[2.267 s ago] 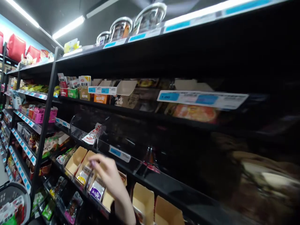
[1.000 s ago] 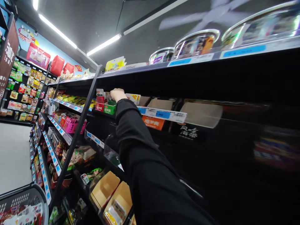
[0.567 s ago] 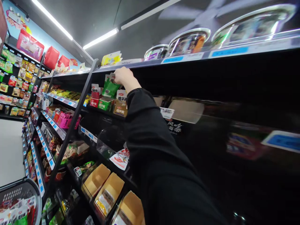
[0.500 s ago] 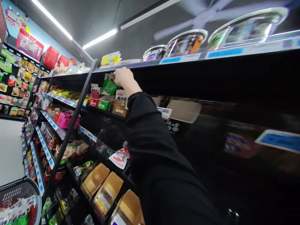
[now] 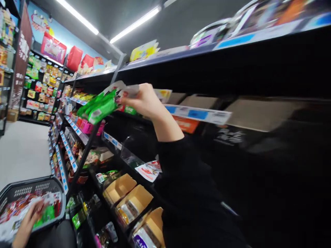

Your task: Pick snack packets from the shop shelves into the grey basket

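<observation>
Green packets (image 5: pixel 99 105) were off the shelf, midair left of centre, pinched by their pale ends in the right hand (image 5: pixel 146 101). Pickup done; drop-off wasn't: they were outside the basket (image 5: pixel 26 186), near left, which already held red, white and green packs (image 5: pixel 19 206). Left hand (image 5: pixel 31 218) was over those, blurred; couldn't tell its grip. Brown cartons (image 5: pixel 121 186) sat near centre, two with stock.

The head camera looks obliquely along close shelving (image 5: pixel 160 61).
</observation>
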